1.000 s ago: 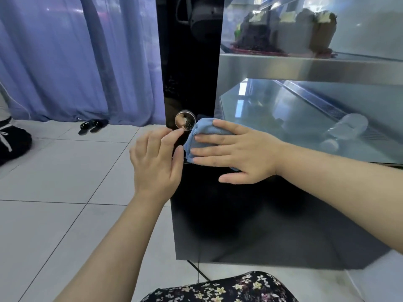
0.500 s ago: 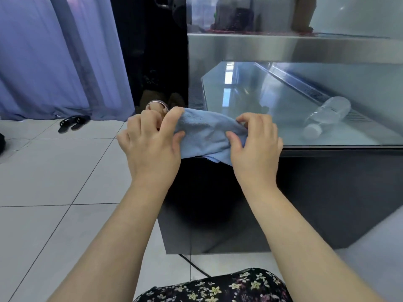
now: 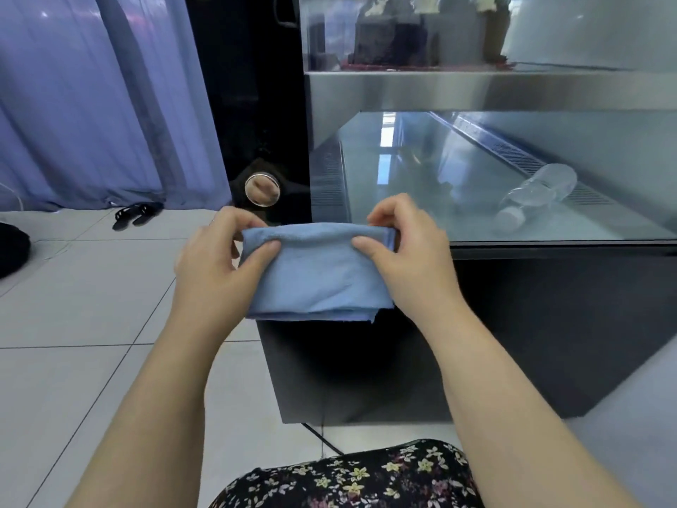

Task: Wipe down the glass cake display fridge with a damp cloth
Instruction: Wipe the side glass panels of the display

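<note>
The cakes on the upper shelf are cut off by the top edge of the frame and blur behind reflections, so their kind is hard to tell. The fingers of both hands are hidden behind the cloth, and a dark thing at the left edge is only partly in view. The cloth is soft blue terry, folded into a layered rectangle. It hangs at the centre of the frame, in front of the fridge's glossy black lower panel and apart from it. The left hand pinches its upper left corner, thumb in front, and the right hand pinches the upper right corner likewise. The display fridge has a brushed steel band, clear glass and a black side panel with a round mirrored disc. A clear plastic bottle lies on its side on the lower glass deck. Half a second ago the cloth was bunched between the hands; now it is pulled out flat. A second ago the right hand pressed it to the fridge beside the disc.
</note>
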`<control>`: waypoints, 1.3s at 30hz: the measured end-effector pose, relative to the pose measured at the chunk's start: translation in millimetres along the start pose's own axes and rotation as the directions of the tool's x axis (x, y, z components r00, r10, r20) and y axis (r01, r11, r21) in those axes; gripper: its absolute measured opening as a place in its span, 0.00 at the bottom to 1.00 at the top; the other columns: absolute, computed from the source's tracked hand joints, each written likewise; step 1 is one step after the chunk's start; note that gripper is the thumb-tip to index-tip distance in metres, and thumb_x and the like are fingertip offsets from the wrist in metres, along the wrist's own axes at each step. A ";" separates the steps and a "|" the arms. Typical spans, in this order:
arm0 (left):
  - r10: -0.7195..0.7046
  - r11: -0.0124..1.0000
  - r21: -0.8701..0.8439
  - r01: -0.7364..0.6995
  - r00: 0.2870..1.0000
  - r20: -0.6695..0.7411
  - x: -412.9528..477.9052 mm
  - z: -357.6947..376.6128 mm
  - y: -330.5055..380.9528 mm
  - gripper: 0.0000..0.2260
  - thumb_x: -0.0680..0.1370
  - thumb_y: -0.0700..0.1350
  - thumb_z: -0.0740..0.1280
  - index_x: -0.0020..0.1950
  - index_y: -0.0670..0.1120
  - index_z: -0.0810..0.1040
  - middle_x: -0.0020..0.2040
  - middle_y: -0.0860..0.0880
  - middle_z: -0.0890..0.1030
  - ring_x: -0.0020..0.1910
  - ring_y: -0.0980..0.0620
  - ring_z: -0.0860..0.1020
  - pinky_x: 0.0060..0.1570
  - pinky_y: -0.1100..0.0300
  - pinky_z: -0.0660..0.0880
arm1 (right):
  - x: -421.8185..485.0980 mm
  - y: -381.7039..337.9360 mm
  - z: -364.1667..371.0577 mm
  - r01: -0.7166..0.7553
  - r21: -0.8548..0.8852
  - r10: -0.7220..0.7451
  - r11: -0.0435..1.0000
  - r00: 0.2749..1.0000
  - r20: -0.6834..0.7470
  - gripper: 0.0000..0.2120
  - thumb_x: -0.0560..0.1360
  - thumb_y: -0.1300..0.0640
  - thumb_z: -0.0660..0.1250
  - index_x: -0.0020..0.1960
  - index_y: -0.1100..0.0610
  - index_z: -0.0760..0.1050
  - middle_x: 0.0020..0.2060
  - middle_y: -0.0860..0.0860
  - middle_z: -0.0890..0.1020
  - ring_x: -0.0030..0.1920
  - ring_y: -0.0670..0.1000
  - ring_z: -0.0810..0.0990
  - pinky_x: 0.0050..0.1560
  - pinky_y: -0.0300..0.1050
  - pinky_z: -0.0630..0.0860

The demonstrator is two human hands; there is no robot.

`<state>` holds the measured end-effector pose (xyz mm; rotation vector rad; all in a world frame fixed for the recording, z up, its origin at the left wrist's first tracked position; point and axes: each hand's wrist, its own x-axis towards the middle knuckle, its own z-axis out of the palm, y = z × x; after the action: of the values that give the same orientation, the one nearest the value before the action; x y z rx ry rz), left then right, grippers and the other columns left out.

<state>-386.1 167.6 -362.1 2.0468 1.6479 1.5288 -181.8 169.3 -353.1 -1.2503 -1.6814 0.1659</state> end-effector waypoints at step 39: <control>0.690 0.724 -0.053 -0.688 0.723 0.044 -22.3 258.8 151.4 0.11 0.68 0.33 0.68 0.49 0.38 0.83 0.46 0.44 0.84 0.42 0.44 0.81 0.52 0.61 0.68 | -55.2 197.3 -149.0 -0.229 -0.632 -0.001 0.740 0.940 -0.342 0.20 0.70 0.63 0.64 0.61 0.51 0.77 0.59 0.43 0.79 0.63 0.45 0.74 0.72 0.65 0.53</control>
<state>-92.6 211.4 -410.2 2.8429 0.8235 1.6035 58.0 154.0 -433.1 -1.7986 -1.4023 -0.6040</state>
